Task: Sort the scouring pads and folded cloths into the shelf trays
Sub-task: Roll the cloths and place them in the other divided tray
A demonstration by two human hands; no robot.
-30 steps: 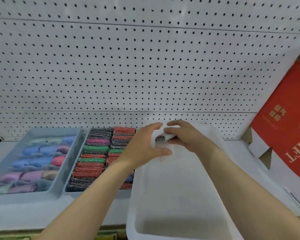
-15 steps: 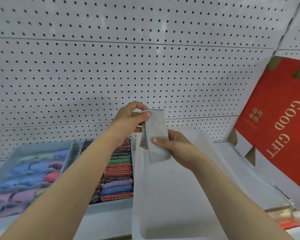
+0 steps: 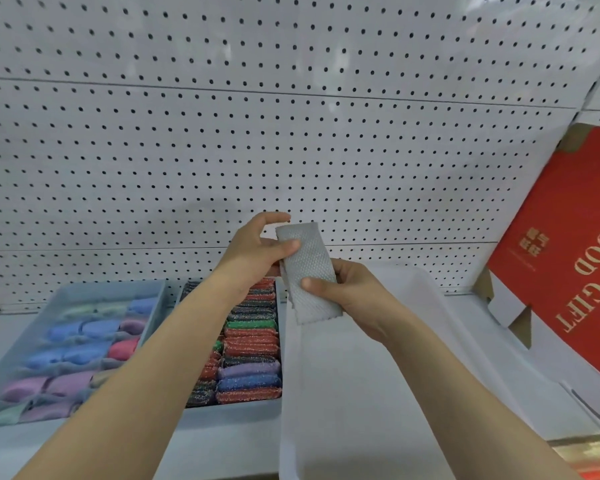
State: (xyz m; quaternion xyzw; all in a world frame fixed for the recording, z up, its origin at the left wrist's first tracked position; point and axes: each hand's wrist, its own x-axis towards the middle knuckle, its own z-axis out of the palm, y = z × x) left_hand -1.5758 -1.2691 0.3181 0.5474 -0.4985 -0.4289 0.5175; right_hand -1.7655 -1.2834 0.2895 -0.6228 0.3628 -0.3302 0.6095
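A grey textured folded cloth (image 3: 309,268) is held upright in the air above the back of a white tray (image 3: 326,393). My left hand (image 3: 257,249) pinches its upper end and my right hand (image 3: 354,296) pinches its lower part, thumb on the front. The white tray shows nothing inside it. To its left a grey tray (image 3: 278,408) holds rows of glittery scouring pads (image 3: 250,344) in red, green, purple and blue. Further left a blue-grey tray (image 3: 149,317) holds folded cloths (image 3: 73,355) in pastel colours.
A white pegboard wall (image 3: 291,133) stands behind the shelf (image 3: 222,441). A red gift box (image 3: 568,258) with gold lettering leans at the right beside the white tray.
Both hands lifted the grey cloth out of the white tray from its back end, and it now hangs longer and upright between them. The view tilted up.
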